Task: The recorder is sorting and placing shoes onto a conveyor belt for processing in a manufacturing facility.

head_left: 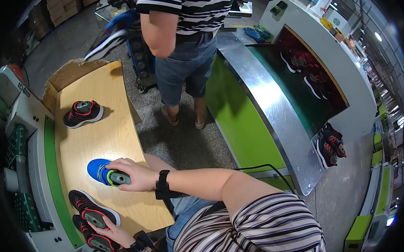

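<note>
My right hand is curled over the heel end of a blue sneaker with yellow-green trim, which rests on the wooden tabletop. A grey-green shoe last fills its opening. Lower down, my left hand grips the heel end of a black sneaker with red trim, also with a last inside. Close beside that one lies a second black-and-red sneaker, partly hidden. Another black-and-red sneaker with a last sits apart, toward the table's far end.
Beyond the table stands a person, with a dark sneaker with a white sole by their arm. On the right runs a metal-edged green conveyor machine, carrying sneakers inside. A pair of black-and-red sneakers sits on its near end. A machine borders the table's left.
</note>
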Motion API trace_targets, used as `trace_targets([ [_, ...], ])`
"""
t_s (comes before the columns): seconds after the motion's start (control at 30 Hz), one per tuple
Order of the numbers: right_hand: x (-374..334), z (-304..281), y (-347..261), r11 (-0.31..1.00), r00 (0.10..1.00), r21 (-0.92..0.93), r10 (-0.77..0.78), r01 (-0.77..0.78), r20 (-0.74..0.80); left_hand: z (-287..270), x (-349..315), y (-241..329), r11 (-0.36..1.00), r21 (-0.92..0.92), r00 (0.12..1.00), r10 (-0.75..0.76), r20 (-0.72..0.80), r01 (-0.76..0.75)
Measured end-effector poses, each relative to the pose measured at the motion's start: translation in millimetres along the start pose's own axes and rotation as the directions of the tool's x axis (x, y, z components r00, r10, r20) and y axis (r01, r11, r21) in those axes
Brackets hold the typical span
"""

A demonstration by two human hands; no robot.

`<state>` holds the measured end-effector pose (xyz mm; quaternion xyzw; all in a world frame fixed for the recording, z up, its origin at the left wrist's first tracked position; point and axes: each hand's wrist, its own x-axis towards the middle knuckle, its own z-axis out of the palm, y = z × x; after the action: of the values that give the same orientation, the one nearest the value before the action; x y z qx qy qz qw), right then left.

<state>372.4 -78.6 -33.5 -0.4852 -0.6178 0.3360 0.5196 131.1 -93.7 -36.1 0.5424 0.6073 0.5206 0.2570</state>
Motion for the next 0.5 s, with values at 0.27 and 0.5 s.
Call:
trace_targets([
  [0.27,-1,-5,9,0.999,1.0,-0.051,-0.01,0.009,-0.027,6,5,-4,1.0,0.021,0.998,0.001,0.055,-0.002],
  [0.5,8,14,28,0.994,0.987,-0.009,-0.109,0.108,-0.121,-2,15,-19,0.997,-0.017,0.991,0.077,-0.108,-0.08],
])
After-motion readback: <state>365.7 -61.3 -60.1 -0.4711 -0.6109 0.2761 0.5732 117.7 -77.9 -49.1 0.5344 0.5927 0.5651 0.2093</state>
